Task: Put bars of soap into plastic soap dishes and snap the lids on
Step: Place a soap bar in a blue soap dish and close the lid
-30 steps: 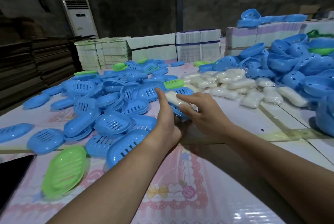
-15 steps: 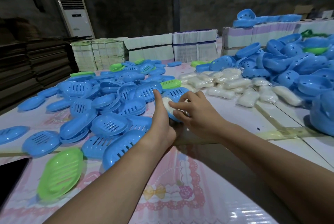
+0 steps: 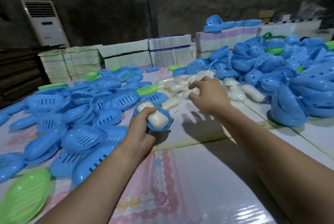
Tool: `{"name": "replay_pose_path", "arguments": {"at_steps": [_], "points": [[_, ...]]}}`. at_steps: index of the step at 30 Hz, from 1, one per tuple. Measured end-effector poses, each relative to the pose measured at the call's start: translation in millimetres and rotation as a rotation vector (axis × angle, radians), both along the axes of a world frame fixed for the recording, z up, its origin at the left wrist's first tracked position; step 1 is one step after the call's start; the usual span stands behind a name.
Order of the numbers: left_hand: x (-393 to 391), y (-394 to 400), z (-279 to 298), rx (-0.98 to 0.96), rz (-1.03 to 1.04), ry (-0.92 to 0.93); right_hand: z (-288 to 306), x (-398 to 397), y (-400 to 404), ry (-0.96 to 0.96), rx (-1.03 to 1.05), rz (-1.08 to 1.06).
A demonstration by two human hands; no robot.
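While the left hand (image 3: 140,131) is gripping a blue dish (image 3: 159,124) with soap (image 3: 156,119) seated inside, the right hand (image 3: 207,93), fingers loosely curled and holding nothing, is hovering over the soap pile (image 3: 180,84) beyond it; a lid (image 3: 81,138) left of the dish is probably needed next, pressed evenly round the rim.

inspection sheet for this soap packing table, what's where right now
surface: table under a glossy pink patterned cover, with pale boards laid on its right part.
job's things: a soap bar sits in a blue dish, no lid on it; wrapped soap pile at centre back; slotted blue lids heaped left; blue dish bases heaped right.
clutter: green lid near left; dark flat object at the left edge, unclear.
grippers: left hand grips the filled dish; right hand hovers over the soap pile, fingers curled, apparently holding nothing.
cables: nothing seen.
surroundings: stacked paper bundles behind; standing air conditioner; dark wall.
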State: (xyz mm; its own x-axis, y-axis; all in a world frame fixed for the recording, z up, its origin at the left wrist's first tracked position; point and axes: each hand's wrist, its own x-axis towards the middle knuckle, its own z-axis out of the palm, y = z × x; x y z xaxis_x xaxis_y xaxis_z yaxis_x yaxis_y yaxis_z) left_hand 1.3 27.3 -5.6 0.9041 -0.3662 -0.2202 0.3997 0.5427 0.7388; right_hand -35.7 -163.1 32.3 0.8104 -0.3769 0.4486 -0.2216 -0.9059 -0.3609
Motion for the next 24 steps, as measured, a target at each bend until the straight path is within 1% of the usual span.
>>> {"name": "replay_pose_path", "arguments": {"at_steps": [2, 4, 7, 9, 12, 13, 18, 21, 24], "points": [[-2, -2, 0, 0.050, -0.017, -0.018, 7, -6, -23, 0.143, -0.105, -0.222], [-3, -3, 1, 0.047, -0.029, -0.024, 11, -11, -41, 0.218, -0.117, -0.347], [-3, -3, 1, 0.021, -0.033, -0.030, 14, -19, -63, 0.251, -0.043, -0.456], [-2, -3, -1, 0.016, -0.031, -0.036, 14, -24, -77, 0.227, -0.016, -0.508], [-3, -3, -1, 0.014, -0.038, -0.037, 10, -31, -97, 0.042, 0.030, -0.532], [-3, -3, -2, 0.012, -0.043, -0.037, 9, -32, -102, 0.013, 0.042, -0.534], [-2, 0, -3, -0.007, -0.057, -0.020, 4, -29, -112, 0.148, 0.005, -0.550], [-2, -1, -4, -0.012, -0.063, -0.016, 2, -26, -112, 0.133, -0.005, -0.525], [0, 0, -5, -0.015, -0.067, -0.014, -5, -25, -115, 0.131, 0.072, -0.465]]}}
